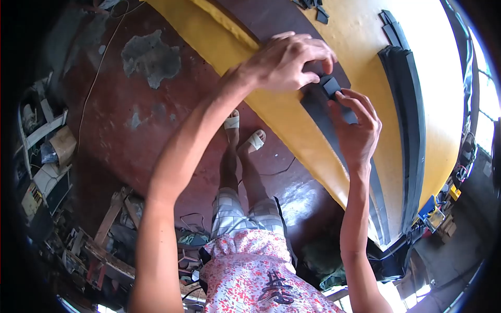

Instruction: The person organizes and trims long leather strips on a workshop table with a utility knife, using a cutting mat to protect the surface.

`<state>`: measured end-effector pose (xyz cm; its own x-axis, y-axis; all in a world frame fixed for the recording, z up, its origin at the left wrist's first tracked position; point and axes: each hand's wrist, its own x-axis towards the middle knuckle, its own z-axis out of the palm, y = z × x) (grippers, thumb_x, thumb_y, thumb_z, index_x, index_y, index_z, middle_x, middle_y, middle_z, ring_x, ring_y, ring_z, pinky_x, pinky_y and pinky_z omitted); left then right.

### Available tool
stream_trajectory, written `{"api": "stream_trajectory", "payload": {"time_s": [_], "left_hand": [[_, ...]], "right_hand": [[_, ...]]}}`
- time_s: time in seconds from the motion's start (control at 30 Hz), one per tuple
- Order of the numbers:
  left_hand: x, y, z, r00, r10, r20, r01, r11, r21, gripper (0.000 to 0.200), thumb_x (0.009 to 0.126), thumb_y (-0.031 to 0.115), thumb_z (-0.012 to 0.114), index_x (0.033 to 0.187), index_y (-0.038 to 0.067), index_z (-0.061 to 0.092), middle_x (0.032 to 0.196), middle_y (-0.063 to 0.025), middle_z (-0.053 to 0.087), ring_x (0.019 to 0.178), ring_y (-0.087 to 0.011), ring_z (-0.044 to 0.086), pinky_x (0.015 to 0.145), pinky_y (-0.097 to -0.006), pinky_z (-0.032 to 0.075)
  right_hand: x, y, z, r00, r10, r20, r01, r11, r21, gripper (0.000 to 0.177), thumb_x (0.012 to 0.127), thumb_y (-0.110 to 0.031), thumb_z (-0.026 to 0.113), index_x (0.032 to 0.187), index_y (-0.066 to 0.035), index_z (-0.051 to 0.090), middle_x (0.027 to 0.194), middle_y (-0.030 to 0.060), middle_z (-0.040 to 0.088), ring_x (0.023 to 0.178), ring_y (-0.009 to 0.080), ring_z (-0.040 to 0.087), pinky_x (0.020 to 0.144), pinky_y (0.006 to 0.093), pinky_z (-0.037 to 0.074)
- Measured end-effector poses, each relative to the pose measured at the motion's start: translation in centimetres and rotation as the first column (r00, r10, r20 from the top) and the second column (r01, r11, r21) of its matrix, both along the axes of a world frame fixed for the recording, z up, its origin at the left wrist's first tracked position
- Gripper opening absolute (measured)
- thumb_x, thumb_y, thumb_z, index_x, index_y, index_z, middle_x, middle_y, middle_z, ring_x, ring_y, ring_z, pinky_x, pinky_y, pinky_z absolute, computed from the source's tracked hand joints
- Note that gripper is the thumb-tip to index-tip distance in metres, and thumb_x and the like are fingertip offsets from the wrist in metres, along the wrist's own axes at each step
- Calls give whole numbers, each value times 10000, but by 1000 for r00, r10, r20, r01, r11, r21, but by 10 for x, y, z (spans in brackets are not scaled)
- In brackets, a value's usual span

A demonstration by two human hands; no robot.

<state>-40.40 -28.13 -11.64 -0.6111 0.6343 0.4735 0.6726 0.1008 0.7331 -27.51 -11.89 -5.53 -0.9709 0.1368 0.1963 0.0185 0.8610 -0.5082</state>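
Observation:
A small dark block point(330, 86) lies between my two hands, above a long dark strip point(319, 116) on the yellow table point(276, 112). My right hand point(357, 122) has its thumb and forefinger on the block's lower right edge. At the upper left of the block, my left hand point(292, 61) is curved, its thumb and fingers apart, with nothing seen between them. A brown strip point(250, 20) runs along the table beneath and beyond my left hand.
Long stacked dark strips point(404, 115) lie on the table to the right. Small dark pieces point(322, 14) are at the top. Wooden scraps and frames point(109, 219) stand at the lower left. A cable point(97, 78) crosses the red floor point(104, 125).

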Motion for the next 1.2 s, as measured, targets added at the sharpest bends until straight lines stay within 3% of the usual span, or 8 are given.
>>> {"api": "stream_trajectory", "payload": {"time_s": [0.07, 0.17, 0.27, 0.4, 0.67, 0.93, 1.13, 1.2], "left_hand": [[-8, 3, 4, 998, -48, -36, 49, 999, 3, 143, 718, 86, 705, 842, 71, 635, 893, -30, 670, 844, -215, 617, 779, -357, 486], [-17, 4, 12, 980, -167, 106, 189, 949, -253, 211, 706, 136, 729, 895, 87, 649, 848, -35, 652, 802, -212, 606, 729, -360, 484], [-22, 5, 16, 945, -235, 228, 287, 930, -231, 210, 711, 135, 723, 906, 93, 655, 828, -40, 636, 796, -214, 607, 719, -358, 485], [-41, -6, 46, 817, -359, 451, 484, 853, -197, 245, 718, 144, 658, 937, 34, 668, 925, -169, 678, 834, -254, 668, 760, -352, 515], [-42, 8, 31, 860, -385, 334, 472, 849, -238, 258, 708, 123, 654, 921, -22, 665, 916, -182, 679, 857, -271, 667, 776, -348, 520], [-35, 8, 29, 885, -388, 260, 454, 842, -291, 243, 686, 102, 639, 899, -3, 685, 909, -180, 690, 853, -281, 673, 782, -355, 527], [-30, 6, 27, 911, -363, 197, 408, 867, -287, 231, 683, 119, 651, 888, 17, 678, 895, -166, 685, 857, -285, 668, 782, -374, 523], [-28, 7, 20, 924, -345, 165, 379, 885, -270, 228, 684, 126, 654, 887, 22, 671, 887, -161, 682, 859, -288, 664, 784, -381, 520]], "right_hand": [[0, 1, 0, 999, -5, 33, 6, 1000, -20, 168, 706, -32, 767, 866, -41, 717, 941, 94, 692, 823, 241, 679, 725, 317, 530], [0, 5, -7, 998, -40, 45, 44, 995, -92, 179, 713, -4, 757, 885, -36, 719, 938, 88, 699, 831, 210, 678, 769, 296, 515], [1, 9, -8, 996, -53, 72, 64, 984, -168, 175, 727, 14, 744, 895, -27, 718, 940, 80, 702, 847, 180, 676, 779, 291, 516], [-3, 7, -3, 968, -122, 218, 195, 915, -354, 152, 792, 16, 706, 938, -24, 717, 968, 73, 691, 916, 142, 651, 871, 285, 514], [-4, 8, -4, 948, -139, 286, 231, 919, -318, 172, 799, -38, 724, 970, -42, 711, 976, 69, 684, 933, 142, 644, 899, 299, 508], [1, 8, -7, 991, -43, 125, 47, 998, -28, 201, 762, -77, 760, 958, -69, 715, 941, 76, 701, 864, 167, 677, 839, 302, 532], [1, 13, -13, 997, 21, 73, -21, 1000, 2, 206, 765, -110, 766, 967, -102, 725, 961, 51, 700, 856, 159, 677, 742, 281, 540], [2, 5, -8, 994, -11, 110, 10, 1000, 7, 229, 778, -110, 756, 1005, -117, 720, 994, 42, 694, 913, 162, 662, 815, 299, 528]]}}
